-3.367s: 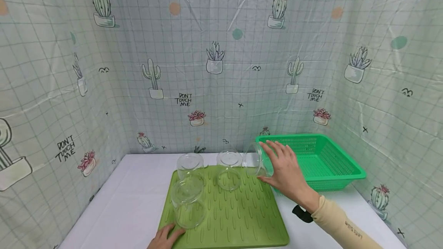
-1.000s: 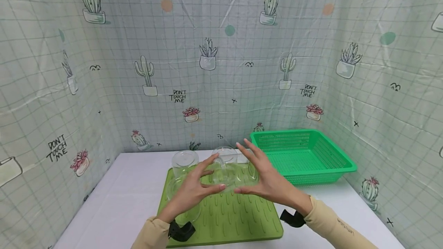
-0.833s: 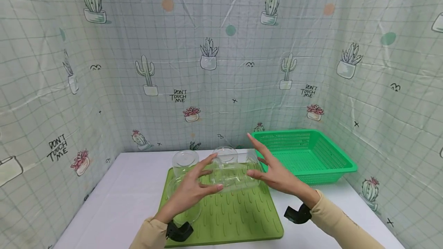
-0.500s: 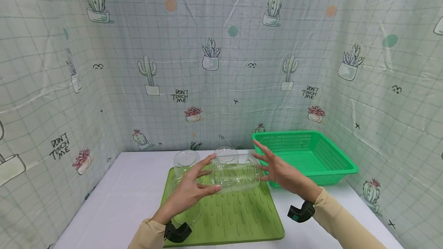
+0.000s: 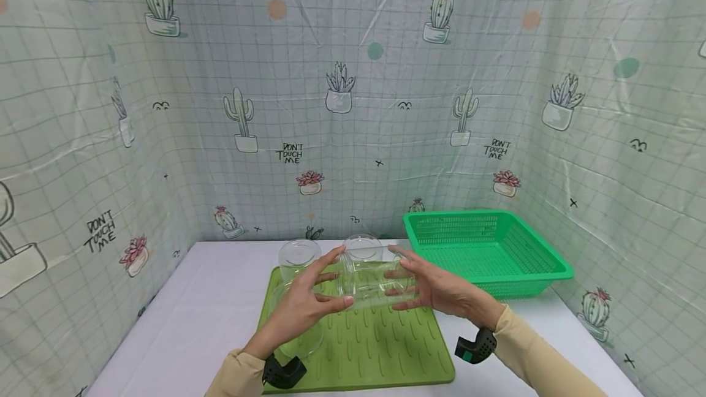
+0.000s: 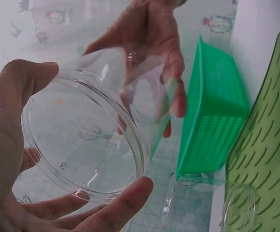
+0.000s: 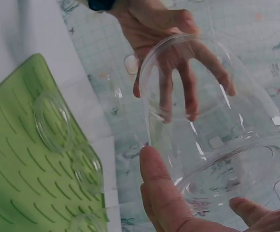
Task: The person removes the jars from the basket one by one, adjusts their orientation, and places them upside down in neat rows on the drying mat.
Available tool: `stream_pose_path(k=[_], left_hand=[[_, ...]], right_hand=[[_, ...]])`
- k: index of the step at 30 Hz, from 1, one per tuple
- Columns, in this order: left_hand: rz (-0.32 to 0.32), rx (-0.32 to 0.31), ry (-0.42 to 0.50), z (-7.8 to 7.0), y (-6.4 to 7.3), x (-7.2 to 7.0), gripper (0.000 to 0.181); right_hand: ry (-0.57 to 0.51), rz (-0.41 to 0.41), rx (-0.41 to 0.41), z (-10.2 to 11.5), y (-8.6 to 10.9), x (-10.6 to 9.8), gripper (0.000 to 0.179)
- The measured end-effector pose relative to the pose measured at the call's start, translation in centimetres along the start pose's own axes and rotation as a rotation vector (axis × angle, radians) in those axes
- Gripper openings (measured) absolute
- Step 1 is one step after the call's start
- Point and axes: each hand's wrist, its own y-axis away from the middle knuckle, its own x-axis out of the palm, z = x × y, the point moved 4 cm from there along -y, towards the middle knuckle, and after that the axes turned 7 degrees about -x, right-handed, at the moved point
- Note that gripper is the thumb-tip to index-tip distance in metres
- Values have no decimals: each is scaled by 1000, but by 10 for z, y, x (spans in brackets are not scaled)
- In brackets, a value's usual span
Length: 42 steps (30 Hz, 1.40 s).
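A clear see-through cup [image 5: 374,287] lies sideways in the air above the green mat, held between both hands. My left hand [image 5: 303,302] grips its rim end, thumb on one side and fingers on the other; the left wrist view shows the open mouth facing this hand. Around the closed end, my right hand [image 5: 449,287] curls its fingers and thumb, partly seen through the clear wall. Behind, two more clear cups [image 5: 299,254] stand upside down on the mat [image 5: 391,351]. A further cup [image 5: 303,343] is mostly hidden behind my left hand and wrist.
A green slotted basket [image 5: 543,274] stands on the white table [image 5: 182,317] at the back right, beside the mat. Cloth with cactus prints [image 5: 380,139] hangs round the back and both sides. Each wrist wears a black camera [image 5: 284,372].
My left hand has come up from the mat's front corner to the cup's rim. My right hand let go, swung round, and now holds the closed end. The cup moved left.
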Motion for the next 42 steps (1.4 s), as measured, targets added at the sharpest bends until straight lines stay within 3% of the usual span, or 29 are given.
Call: stream_pose_path(k=[8, 12, 16, 22, 24, 27, 30, 33, 37, 40, 42], left_hand=[[17, -36, -8, 3, 1, -2, 83], [8, -28, -91, 3, 8, -2, 86], [-70, 7, -216, -2, 23, -9, 88], [-243, 62, -396, -2, 53, -41, 70], [-281, 50, -429, 3, 64, -51, 62], [-303, -33, -456, 14, 77, -61, 58], [-267, -135, -488, 30, 88, -64, 63], [-178, -184, -528, 54, 97, -58, 69], [-49, -207, -534, 93, 105, -43, 77], [10, -203, -546, 120, 109, -34, 84], [24, -145, -609, 135, 112, -29, 82]], right_hand=[[21, -55, -19, -4, -1, 2, 67], [48, -64, -41, -4, -2, 2, 67], [142, -106, -83, -5, -1, 0, 70], [351, -253, -102, -6, 0, -10, 69], [416, -299, -94, -7, 0, -13, 70], [497, -351, -91, -7, 0, -16, 69], [570, -387, -96, -7, -1, -16, 70], [667, -430, -109, -8, -2, -15, 72], [822, -461, -159, -8, -3, -11, 74], [928, -454, -217, -9, -5, -5, 77], [983, -450, -252, -11, -7, -1, 78]])
